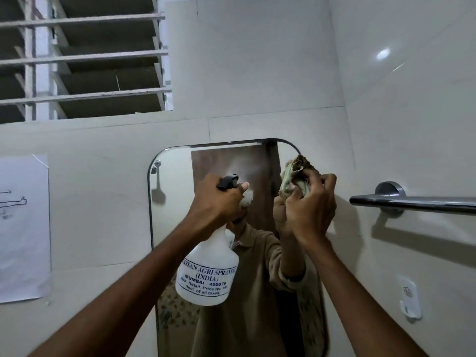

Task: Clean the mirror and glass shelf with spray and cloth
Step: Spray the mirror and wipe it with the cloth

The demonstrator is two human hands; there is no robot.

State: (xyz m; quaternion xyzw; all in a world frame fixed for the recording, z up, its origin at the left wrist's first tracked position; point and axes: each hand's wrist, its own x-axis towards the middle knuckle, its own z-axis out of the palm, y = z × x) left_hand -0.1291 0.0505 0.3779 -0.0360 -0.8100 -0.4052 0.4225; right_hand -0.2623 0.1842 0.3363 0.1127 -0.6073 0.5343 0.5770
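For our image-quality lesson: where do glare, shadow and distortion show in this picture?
Head view: a bright glare spot on the right wall tile; the towel bar casts a soft shadow below it; wide-angle distortion bows the window bars; overall lighting is dim.

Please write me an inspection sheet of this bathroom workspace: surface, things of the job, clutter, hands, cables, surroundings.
Surface: mirror on the tiled wall, rounded corners, faint spray mist near its top.
Job's things: white spray bottle with black nozzle, aimed at the mirror; bunched cloth raised at the mirror's upper right. Glass shelf: not in view.
Clutter: nothing seen.
Hands: left hand grips the bottle's neck and trigger; right hand grips the cloth.
Cables: nothing seen.
Surroundings: metal towel bar at right, paper sheet at left, louvred window above, small wall hook.
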